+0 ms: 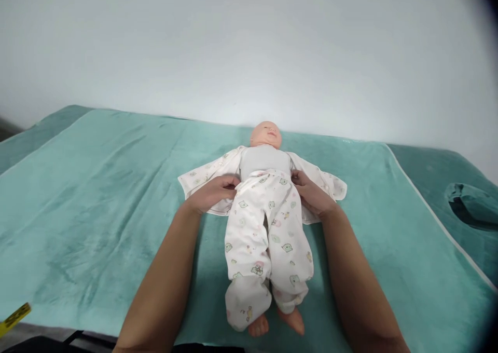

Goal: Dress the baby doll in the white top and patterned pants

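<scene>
A baby doll (266,134) lies on its back, head toward the wall. It wears patterned white baby pants (268,223), pulled up to the waist, over a plain light torso. My left hand (216,192) is closed at the left side of the waistband, thumb and fingers pinching the cloth. On the opposite side my right hand (311,193) grips the waistband, its fingertips partly hidden by the fabric. A matching baby shirt (212,171) lies spread open beneath the doll. Its feet (292,321) stick out below the pant legs; one cuff hangs lower.
A green sheet (116,213) with soft creases covers the bed under the doll. Behind it rises a white wall (233,52). An oval opening with a dark strap (472,213) shows at the right. A yellow tag (14,319) is at lower left.
</scene>
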{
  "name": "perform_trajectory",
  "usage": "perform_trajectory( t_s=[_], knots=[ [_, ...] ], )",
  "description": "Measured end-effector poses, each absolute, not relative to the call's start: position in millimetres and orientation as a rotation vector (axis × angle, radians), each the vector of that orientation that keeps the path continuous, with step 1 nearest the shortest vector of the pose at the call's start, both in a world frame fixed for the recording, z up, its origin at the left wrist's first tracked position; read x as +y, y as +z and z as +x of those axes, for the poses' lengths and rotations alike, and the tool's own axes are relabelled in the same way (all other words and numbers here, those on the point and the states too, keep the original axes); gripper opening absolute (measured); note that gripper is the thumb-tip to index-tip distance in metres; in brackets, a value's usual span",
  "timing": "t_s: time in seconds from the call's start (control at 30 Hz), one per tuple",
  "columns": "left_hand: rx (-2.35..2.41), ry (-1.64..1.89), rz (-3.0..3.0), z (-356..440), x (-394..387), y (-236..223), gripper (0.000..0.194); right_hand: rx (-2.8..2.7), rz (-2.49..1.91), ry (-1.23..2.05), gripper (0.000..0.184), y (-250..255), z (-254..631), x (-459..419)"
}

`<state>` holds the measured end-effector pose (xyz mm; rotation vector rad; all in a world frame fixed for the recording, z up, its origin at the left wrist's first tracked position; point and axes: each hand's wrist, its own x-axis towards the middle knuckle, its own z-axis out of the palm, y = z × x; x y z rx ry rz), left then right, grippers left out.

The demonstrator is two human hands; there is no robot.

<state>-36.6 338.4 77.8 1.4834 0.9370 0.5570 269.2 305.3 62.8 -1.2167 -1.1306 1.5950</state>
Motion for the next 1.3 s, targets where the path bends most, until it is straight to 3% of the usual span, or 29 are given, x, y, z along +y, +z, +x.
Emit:
perform_trajectory(
  t_s=[0.1, 0.4, 0.7, 0.9, 1.13, 1.3],
  knots=[
    [0.969, 0.657, 1.55, -31.6, 336.7, 74.5, 0.007, -1.177, -1.195, 1.532, 0.039, 57.8, 268.6, 307.3],
    [1.069, 0.929, 1.5, -15.5, 336.7, 66.0, 0.022, -1.197, -1.153, 1.335, 0.033, 49.4, 261.6, 313.1],
    [1.011, 0.825, 1.49, -17.0, 331.9, 79.6, 0.013, -1.056, -1.067, 1.362, 0.029, 55.0, 252.5, 309.2],
    [1.035, 0.704, 1.563, -21.6, 331.8, 82.5, 0.01, -1.067, -1.05, 1.42, 0.035, 51.1, 257.0, 312.2],
    [1.032, 0.814, 1.519, -18.9, 334.8, 73.2, 0.023, -1.178, -1.16, 1.356, 0.029, 56.5, 254.6, 309.9],
    [1.003, 0.728, 1.322, -16.2, 332.4, 70.1, 0.031, -1.159, -1.22, 1.448, 0.036, 60.9, 253.4, 304.9]
  ],
)
